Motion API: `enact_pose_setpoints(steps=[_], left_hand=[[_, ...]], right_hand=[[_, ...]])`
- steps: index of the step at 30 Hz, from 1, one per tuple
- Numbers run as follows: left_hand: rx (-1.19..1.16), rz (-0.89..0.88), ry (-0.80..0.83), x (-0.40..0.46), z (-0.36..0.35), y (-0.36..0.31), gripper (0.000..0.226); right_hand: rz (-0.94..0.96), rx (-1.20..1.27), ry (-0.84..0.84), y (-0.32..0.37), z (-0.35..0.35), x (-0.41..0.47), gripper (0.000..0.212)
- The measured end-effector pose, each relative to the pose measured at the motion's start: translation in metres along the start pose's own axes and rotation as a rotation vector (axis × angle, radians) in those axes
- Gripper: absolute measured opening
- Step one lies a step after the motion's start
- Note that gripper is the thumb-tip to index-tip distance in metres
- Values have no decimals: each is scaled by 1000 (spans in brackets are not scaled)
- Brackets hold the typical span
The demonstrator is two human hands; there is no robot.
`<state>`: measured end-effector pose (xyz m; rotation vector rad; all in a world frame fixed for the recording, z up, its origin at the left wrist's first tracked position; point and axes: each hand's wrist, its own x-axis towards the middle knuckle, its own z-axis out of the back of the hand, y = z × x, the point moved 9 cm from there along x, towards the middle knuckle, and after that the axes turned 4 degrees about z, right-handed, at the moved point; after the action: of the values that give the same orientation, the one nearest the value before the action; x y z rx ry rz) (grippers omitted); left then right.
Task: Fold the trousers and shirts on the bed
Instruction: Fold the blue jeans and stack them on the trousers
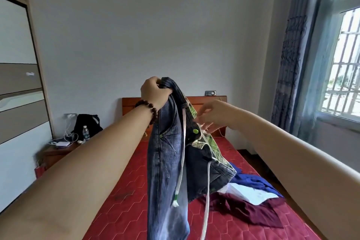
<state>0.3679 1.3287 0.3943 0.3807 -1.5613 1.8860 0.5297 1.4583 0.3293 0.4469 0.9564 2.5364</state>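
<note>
Head view: the left hand (pixel 154 91), a bead bracelet (pixel 148 107) on its wrist, is raised above the bed (pixel 120 208) with its fingers curled tight round the waistband of a pair of dark blue jeans (pixel 167 161). The jeans hang down from that fist, the legs dropping out of the bottom of the picture, and 2 white drawstrings (pixel 182 161) dangle in front of them. The right hand (pixel 212 117) reaches in at the open fly beside a green button (pixel 195 131); its fingers are spread and touch the cloth there, though whether they pinch it I cannot tell. On the red mattress to the right lie a blue garment (pixel 253 180), a white one (pixel 247 193) and a maroon one (pixel 245 210), heaped together and overlapping.
</note>
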Motion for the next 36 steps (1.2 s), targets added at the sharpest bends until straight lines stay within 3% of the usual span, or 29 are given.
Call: enact_pose_setpoints(steps=[2,4,6,8,10,12,14,17,20,24,27,29,32,36], left_hand=[[-48,12,2,1,3,3,20],[-97,39,-1,4,7,7,20],[-130,61,-2,5,9,9,17],[-157,77,-10,4,11,10,18],[-185,93,-14,4,14,12,19],[-217,102,-17,7,20,15,19],[-205,77,-10,10,28,20,17],[-9,4,3,11,44,35,17],[90,40,-7,10,62,67,16],[41,149,5,10,85,109,8],[-202,236,118,7,87,125,8],[-389,292,215,3,83,128,9],[-503,376,320,-4,74,133,11],[-416,546,231,-10,68,161,16]], right_hand=[[19,-149,-134,-24,9,-1,74],[16,-156,-71,-53,-8,-4,110],[-22,-103,85,-85,-37,-6,125],[-51,-80,165,-109,-59,-7,127],[-58,-87,159,-130,-67,-6,106],[-87,-157,97,-151,-67,-5,56],[-171,-220,-2,-173,-57,-4,31],[-217,-317,-94,-181,-33,-4,37],[-161,-308,-107,-175,-4,0,26],[-69,204,-180,-165,30,0,21],[64,690,-331,-153,50,-3,24],[132,900,-315,-145,52,-2,20],[76,987,-305,-144,50,-1,15],[-117,964,-470,-150,44,-1,12]])
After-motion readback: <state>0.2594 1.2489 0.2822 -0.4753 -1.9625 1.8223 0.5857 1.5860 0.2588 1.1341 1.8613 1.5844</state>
